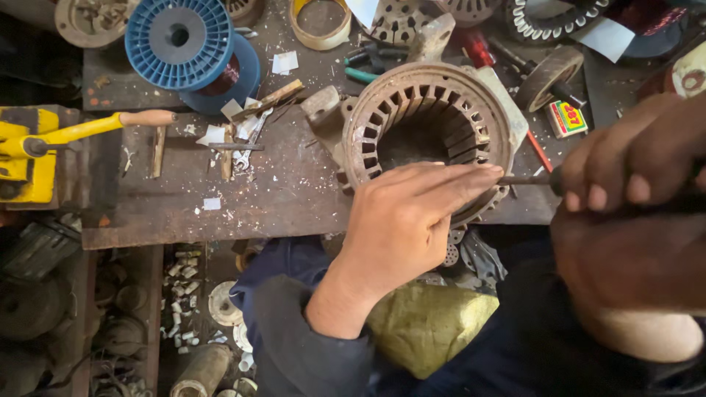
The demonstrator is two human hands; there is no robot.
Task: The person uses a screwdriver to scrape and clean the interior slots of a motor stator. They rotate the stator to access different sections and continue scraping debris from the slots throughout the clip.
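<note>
Taking the motor stator (430,140) as the landmark, the yellow-handled tool (44,143) lies far to its left at the edge of the rusty metal tabletop (279,198), with the blue wire spool (180,37) up and to the left of the stator and a scatter of paper scraps and small sticks between the two. The stator itself sits near the tabletop's front edge, its bore facing up: a rusty iron ring with empty slots all round the inside. It looks heavy and rigid, unlikely to shift under a light push, and its slot teeth look sharp and gritty, so the outer housing or the mounting lugs seem the safest places to take hold of it. The left hand (404,220) rests on the stator's near rim, fingers (471,180) stretched out almost flat and close together, gripping nothing but steadying the tip of a thin dark tool shaft (526,179) against the rim. To the right of the stator, the right hand (632,173) is curled tight around the tool's handle, which is mostly hidden in the fist. Just beyond the shaft, to the stator's right, lie a small matchbox-like box (567,118) and a worn wheel (548,76).
</note>
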